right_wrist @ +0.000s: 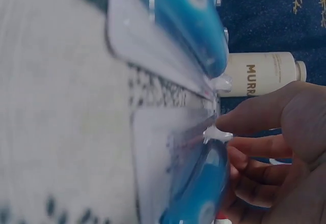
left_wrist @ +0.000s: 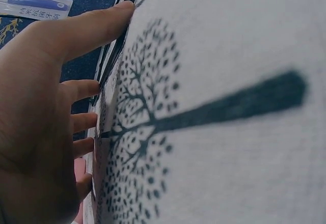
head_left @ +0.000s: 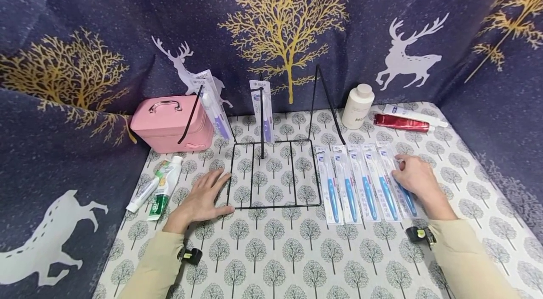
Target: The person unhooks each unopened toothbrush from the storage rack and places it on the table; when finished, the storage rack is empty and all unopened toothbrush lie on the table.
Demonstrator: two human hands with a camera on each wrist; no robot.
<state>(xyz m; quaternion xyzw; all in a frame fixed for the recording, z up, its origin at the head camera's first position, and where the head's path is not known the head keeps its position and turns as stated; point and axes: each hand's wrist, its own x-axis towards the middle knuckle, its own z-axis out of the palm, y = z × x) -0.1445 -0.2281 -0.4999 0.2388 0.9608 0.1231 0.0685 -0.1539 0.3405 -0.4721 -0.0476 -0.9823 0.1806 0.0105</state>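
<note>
My left hand [head_left: 205, 197] rests spread on the cloth at the left side of a black wire rack [head_left: 275, 206], its fingertips right at the frame. On the other side, my right hand [head_left: 415, 176] pinches the rightmost blue toothbrush pack [head_left: 408, 202] between thumb and fingers, near its upper half. The right wrist view shows the thumb close to the clear blister of that toothbrush pack [right_wrist: 204, 183]. Several more blue toothbrush packs [head_left: 349, 195] lie side by side to its left. Purple toothbrush packs [head_left: 214, 110] stand upright at the rack's back left, and another purple pack [head_left: 264, 115] stands beside them.
A pink case [head_left: 174, 124] stands at the back left, with toothpaste tubes [head_left: 163, 186] in front. A white bottle [head_left: 358, 105] stands behind the blue packs. Red [head_left: 400, 123] and white tubes [head_left: 413, 114] lie at the back right. Wire uprights [head_left: 328, 101] rise from the rack.
</note>
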